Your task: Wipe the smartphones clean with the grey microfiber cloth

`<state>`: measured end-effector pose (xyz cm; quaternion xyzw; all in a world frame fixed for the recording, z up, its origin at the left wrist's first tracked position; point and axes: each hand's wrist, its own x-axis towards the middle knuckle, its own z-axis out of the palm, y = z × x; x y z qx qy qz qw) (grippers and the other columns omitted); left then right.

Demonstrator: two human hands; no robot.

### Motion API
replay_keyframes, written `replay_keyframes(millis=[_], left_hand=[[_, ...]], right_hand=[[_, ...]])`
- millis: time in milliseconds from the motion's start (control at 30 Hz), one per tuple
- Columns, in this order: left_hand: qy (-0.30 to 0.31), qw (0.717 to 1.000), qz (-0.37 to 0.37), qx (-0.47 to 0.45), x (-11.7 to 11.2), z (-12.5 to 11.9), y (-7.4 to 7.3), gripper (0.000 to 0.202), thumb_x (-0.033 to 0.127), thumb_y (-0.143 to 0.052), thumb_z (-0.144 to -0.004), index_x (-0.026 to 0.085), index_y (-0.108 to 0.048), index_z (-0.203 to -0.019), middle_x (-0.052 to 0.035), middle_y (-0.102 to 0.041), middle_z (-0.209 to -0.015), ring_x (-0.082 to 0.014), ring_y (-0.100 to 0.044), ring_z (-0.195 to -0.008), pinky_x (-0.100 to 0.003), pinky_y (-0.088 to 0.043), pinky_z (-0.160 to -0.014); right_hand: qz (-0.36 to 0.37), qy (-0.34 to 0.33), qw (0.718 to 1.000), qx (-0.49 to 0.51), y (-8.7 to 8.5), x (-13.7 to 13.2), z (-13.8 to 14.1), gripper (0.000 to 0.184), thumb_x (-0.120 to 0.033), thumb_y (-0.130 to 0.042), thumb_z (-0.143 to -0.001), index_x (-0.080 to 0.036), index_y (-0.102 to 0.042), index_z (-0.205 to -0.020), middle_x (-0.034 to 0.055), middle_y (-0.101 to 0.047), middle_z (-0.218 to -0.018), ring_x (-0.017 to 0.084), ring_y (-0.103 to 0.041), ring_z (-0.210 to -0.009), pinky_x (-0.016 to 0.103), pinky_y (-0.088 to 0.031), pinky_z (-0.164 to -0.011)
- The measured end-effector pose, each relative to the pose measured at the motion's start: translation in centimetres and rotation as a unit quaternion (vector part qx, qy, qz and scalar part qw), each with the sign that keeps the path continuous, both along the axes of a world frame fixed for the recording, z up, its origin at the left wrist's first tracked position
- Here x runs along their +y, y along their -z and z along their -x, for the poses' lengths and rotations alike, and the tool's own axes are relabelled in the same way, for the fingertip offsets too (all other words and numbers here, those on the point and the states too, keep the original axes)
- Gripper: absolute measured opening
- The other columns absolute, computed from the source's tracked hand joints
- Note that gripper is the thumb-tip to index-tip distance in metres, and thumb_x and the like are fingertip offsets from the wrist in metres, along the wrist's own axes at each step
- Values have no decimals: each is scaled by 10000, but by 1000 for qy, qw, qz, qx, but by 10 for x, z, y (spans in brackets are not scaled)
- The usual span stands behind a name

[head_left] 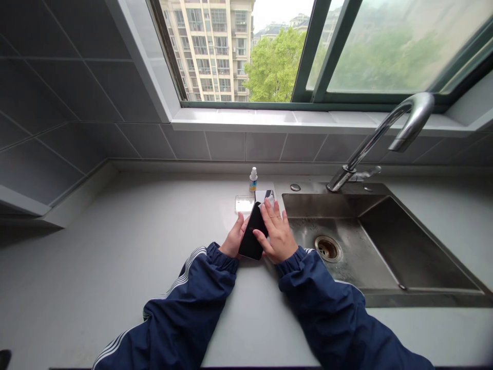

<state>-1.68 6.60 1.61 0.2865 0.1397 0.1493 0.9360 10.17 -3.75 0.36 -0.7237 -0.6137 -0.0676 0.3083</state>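
My left hand is closed around the left edge of a smartphone, its dark screen facing up and tilted over the counter. Against the upper right of the screen, my right hand presses a small white wipe under its extended fingers. The right thumb lies across the glass. Just beyond the phone is a clear phone case, flat on the counter. Beside it lies a flat, shiny light-and-dark object, partly covered by my hand and the wipe. A small white-capped spray bottle stands upright behind them.
To the right, a steel sink is set into the white counter, with a curved chrome faucet behind it. A round metal cap sits near the sink's back left corner. Grey tiles and a window sill border the back.
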Motion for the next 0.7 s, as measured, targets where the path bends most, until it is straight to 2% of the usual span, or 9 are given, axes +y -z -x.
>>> replay_keyframes(millis=[167,267,367,533,700], left_hand=[[21,998,-45,-24,-5,-1,1,716,612,-301,-999,175,-353,-1564,-121,-508,-1518,-298,-420,-1439,-420,-267,-1227],[11,996,-70,-48,-6,-3,3,721,627,-353,-983,185,-381,-1552,-101,-463,-1556,-287,-338,-1487,-403,-187,-1255],[-6,996,-73,-48,-8,-3,5,688,605,-340,-996,194,-397,-1545,-95,-468,-1553,-274,-318,-1498,-404,-161,-1262],[-64,998,9,12,-7,-3,1,666,544,-285,-1026,120,-423,-1522,-163,-601,-1413,-274,-472,-1407,-415,-262,-1228],[-70,994,82,33,1,-1,-5,809,660,-257,-982,57,-446,-1487,-216,-685,-1257,-323,-631,-1225,-465,-406,-1135]], right_hand=[[-5,-10,1000,-12,-4,0,3,760,-350,-427,-1020,-198,22,-1615,130,-156,-1667,325,-47,-1557,636,-223,-1201],[0,-16,1000,-11,-5,0,6,771,-354,-436,-1017,-187,23,-1614,133,-139,-1668,323,-55,-1557,628,-214,-1207],[5,-39,999,-16,-6,0,9,765,-356,-444,-1015,-167,-9,-1615,141,-151,-1664,324,-70,-1557,623,-216,-1209],[26,-94,995,-32,-9,-2,19,693,-367,-457,-1009,-142,-181,-1603,131,-222,-1646,317,-149,-1550,599,-182,-1230],[30,-143,989,-22,-11,-4,30,589,-381,-477,-1009,-174,-355,-1547,110,-382,-1585,269,-265,-1525,560,-33,-1258]])
